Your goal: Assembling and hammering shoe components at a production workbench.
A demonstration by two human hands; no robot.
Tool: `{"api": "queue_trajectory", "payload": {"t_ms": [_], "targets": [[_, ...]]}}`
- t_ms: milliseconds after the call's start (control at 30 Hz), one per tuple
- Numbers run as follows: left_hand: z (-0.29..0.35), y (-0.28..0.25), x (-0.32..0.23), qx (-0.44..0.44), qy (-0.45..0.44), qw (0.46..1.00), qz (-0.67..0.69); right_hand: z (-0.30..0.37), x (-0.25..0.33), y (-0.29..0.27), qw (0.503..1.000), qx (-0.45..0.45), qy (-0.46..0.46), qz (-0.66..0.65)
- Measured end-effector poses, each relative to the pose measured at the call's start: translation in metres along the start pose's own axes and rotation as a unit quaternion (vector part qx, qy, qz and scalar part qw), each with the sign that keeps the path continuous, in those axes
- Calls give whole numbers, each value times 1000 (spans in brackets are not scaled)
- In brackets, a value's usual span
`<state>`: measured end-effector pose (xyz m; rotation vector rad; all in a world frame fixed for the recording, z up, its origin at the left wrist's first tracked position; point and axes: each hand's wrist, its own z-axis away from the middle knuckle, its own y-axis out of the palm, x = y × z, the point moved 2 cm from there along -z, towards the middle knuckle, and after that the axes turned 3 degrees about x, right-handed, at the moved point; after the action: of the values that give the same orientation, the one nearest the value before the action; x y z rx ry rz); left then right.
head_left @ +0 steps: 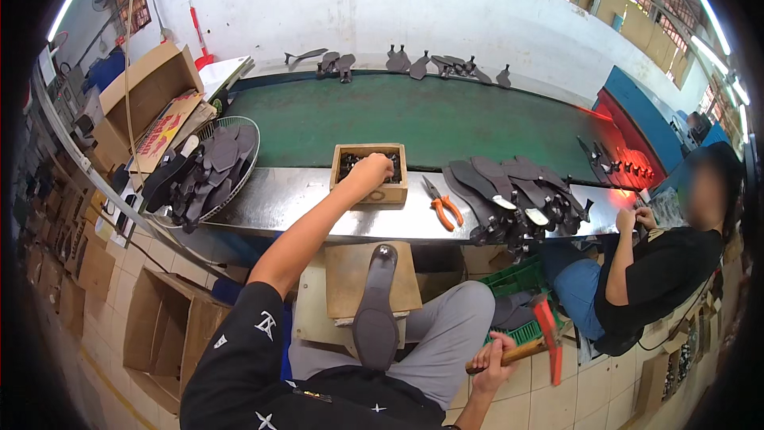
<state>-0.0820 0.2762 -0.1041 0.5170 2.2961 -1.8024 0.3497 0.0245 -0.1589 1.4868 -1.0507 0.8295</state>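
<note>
My left hand [373,169] reaches into a small wooden box [368,194] of small dark pieces. Its fingers are bent together among them, and their tips are hard to see. My right hand [495,360] grips a hammer [521,353] by its wooden handle, off to the right of my knee; the hammer's head is red. Between my legs a dark shoe sole [374,322] lies lengthwise, its heel end on a wooden board [341,280] and its toe end towards me. A shiny spot shows at the heel. Neither hand touches the sole.
Orange-handled pliers [443,209] lie right of the box, beside a pile of soles [517,191]. A wire basket [253,166] of soles stands left. Behind runs a green conveyor belt [318,115] with soles along its far edge. A co-worker [660,259] sits right, near a green crate [509,275].
</note>
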Motion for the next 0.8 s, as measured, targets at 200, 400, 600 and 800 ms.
{"api": "queue_trajectory", "payload": {"t_ms": [200, 400, 600, 800], "targets": [[-25, 15, 24, 65, 1, 997, 51, 4, 6, -6, 999, 24, 13, 40], [-8, -18, 18, -3, -52, 987, 152, -7, 10, 4, 999, 39, 29, -20], [83, -77, -93, -75, -67, 870, 482, -39, 36, 48, 997, 49, 37, 41], [182, -108, -192, -135, 84, 879, 449, -58, 67, 122, 984, 177, 14, 3]]}}
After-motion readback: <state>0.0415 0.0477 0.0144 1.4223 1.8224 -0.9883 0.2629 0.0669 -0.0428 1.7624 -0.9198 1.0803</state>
